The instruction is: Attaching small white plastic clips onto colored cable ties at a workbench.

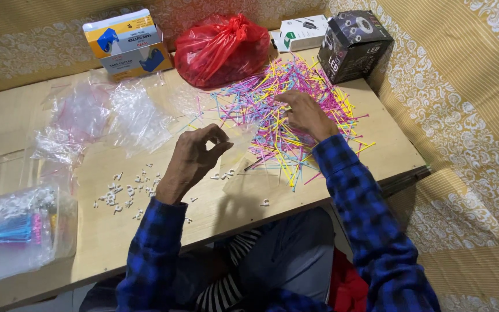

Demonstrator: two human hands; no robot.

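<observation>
A big heap of thin coloured plastic sticks (272, 98) in pink, yellow and blue lies on the wooden table (215, 214). My right hand (304, 114) rests on the heap, fingers spread down among the sticks. My left hand (194, 156) hovers above the table with thumb and fingers pinched together; it seems to pinch the edge of a clear plastic bag (239, 138), though I cannot tell for sure. Small white plastic clips (128, 190) lie scattered below and left of it.
Crumpled clear bags (111, 118) lie at the left, with a filled bag of sticks and clips (15, 228) at the near left edge. A red bag (220, 49), a tape-cutter box (127, 43), a white box (301, 32) and a black box (356, 43) stand along the back.
</observation>
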